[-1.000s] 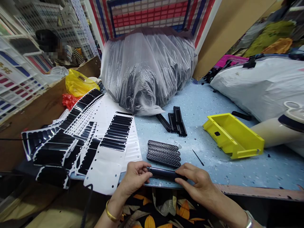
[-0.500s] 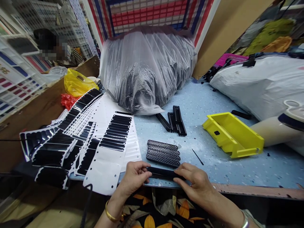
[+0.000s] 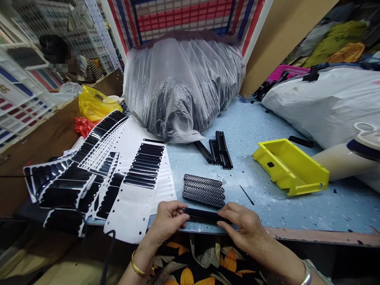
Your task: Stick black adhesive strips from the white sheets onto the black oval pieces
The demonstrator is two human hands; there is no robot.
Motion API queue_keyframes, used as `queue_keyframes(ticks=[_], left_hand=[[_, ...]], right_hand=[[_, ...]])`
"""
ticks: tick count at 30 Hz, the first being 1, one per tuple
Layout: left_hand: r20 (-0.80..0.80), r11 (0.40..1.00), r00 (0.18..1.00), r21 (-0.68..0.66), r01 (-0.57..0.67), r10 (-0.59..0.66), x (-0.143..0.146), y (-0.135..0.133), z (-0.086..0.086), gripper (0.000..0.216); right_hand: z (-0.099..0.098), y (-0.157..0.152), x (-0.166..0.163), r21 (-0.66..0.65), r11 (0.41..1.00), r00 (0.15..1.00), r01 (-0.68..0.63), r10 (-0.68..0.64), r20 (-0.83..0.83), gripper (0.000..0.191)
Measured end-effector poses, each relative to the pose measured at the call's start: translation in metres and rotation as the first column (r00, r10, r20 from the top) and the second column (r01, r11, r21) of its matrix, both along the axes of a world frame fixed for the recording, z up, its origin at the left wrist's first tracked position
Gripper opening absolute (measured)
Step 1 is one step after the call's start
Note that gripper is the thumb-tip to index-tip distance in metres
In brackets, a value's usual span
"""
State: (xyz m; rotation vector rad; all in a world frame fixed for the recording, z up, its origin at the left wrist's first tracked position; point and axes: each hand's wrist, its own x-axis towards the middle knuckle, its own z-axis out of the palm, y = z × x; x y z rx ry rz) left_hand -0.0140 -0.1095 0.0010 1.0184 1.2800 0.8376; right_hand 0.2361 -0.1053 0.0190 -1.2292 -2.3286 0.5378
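A long, narrow black plastic bar (image 3: 203, 215) lies level between my hands at the table's front edge. My left hand (image 3: 169, 221) pinches its left end with thumb and fingers. Its right end is gripped by my right hand (image 3: 245, 223), thumb below and fingers on top. Just beyond it, several black bars with a lattice pattern (image 3: 203, 190) lie side by side. Farther back are more black bars (image 3: 220, 149), some stacked. To the left, a white sheet (image 3: 127, 215) carries rows of glossy black oblong stickers (image 3: 144, 164).
A yellow bin (image 3: 292, 166) stands at the right, beside a big white sack (image 3: 326, 95). A large clear plastic bag (image 3: 184, 79) of dark items fills the back. More sticker sheets (image 3: 67, 182) pile up on the left. A thin black stick (image 3: 247, 194) lies right of centre. Another person (image 3: 84, 71) sits far left.
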Motion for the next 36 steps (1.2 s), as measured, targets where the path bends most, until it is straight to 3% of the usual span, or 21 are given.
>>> queue_keyframes(ticks=[8,20,27,36], left_hand=[[0.01,0.999,0.999,0.015,0.035,-0.035,-0.004,-0.001,-0.003,0.033],[-0.028,0.998,0.999,-0.055,-0.034,0.033,0.006,0.006,0.002,0.034],[-0.03,0.997,0.998,-0.05,-0.063,0.061,0.008,0.006,0.001,0.037],[0.025,0.999,1.0,-0.035,-0.011,0.012,0.001,0.003,0.004,0.038]], right_hand=[[0.002,-0.001,-0.002,0.018,1.0,0.999,0.012,-0.013,0.033,0.02],[0.003,-0.001,-0.003,0.016,1.0,0.997,0.016,-0.017,0.077,0.017],[-0.001,-0.001,-0.001,0.026,1.0,1.0,0.018,-0.018,0.022,0.016],[0.0,-0.001,-0.002,0.035,0.999,1.0,0.022,-0.022,0.011,0.015]])
